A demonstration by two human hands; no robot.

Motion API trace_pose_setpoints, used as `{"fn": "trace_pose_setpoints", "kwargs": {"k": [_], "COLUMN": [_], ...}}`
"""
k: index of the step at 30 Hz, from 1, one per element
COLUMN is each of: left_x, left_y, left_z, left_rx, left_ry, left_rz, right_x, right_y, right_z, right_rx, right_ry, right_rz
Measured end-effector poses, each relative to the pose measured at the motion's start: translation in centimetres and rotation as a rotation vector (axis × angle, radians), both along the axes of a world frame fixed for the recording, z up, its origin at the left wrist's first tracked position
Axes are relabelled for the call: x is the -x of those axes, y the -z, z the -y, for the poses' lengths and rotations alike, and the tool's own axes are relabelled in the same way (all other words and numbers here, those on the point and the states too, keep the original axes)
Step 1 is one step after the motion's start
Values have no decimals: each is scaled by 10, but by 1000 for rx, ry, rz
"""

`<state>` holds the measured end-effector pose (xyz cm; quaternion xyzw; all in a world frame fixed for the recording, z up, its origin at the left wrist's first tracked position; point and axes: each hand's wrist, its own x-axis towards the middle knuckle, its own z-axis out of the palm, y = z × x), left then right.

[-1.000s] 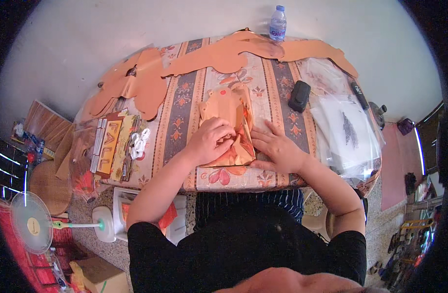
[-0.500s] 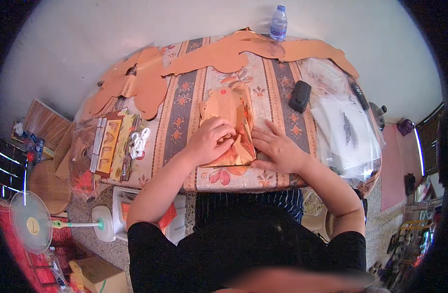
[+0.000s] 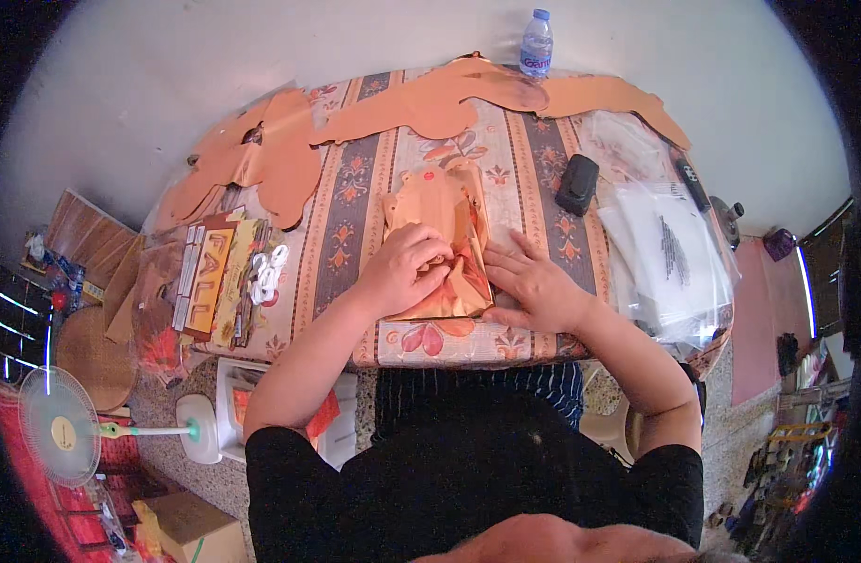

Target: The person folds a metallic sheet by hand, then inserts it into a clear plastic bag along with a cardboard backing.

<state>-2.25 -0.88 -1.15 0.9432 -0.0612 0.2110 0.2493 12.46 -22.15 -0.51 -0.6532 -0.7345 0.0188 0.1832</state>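
A folded sheet of shiny gold-orange foil [image 3: 429,202] lies near the front middle of the table, with scalloped edges, a small red mark near its far end and a crumpled right side. My left hand [image 3: 407,269] rests on its near half; the fingers curl in and pinch a fold of the foil. My right hand [image 3: 536,284] lies flat against the foil's right edge, fingers spread and holding nothing. What sits under my left fingertips is hidden.
Large wavy-edged tan cutouts [image 3: 402,105] lie along the table's back and left. Packaged cards [image 3: 208,281] and a white cord [image 3: 268,274] are at left; a black case [image 3: 577,185], clear plastic bags [image 3: 670,249] at right. A water bottle [image 3: 536,47] stands at the back.
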Motion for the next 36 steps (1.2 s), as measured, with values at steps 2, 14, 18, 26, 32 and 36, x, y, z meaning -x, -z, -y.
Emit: {"fn": "trace_pose_setpoints", "kwargs": {"k": [2, 14, 18, 26, 32, 36], "left_x": [0, 0, 1, 1, 4, 3], "left_y": [0, -2, -6, -2, -5, -2], "left_z": [0, 1, 3, 4, 3, 3], "left_rx": [-9, 5, 5, -29, -22, -35], "left_ry": [-2, -25, -46, -44, -53, -39], "left_rz": [-23, -18, -42, 75, -37, -31], "right_x": [0, 1, 1, 1, 0, -1], "right_y": [0, 0, 3, 2, 3, 1], "right_z": [0, 0, 1, 0, -1, -1], "right_rx": [13, -25, -22, -14, -9, -10], "right_ry": [-6, 14, 14, 11, -1, -15], "right_rz": [-17, -21, -21, -23, -24, -36]}}
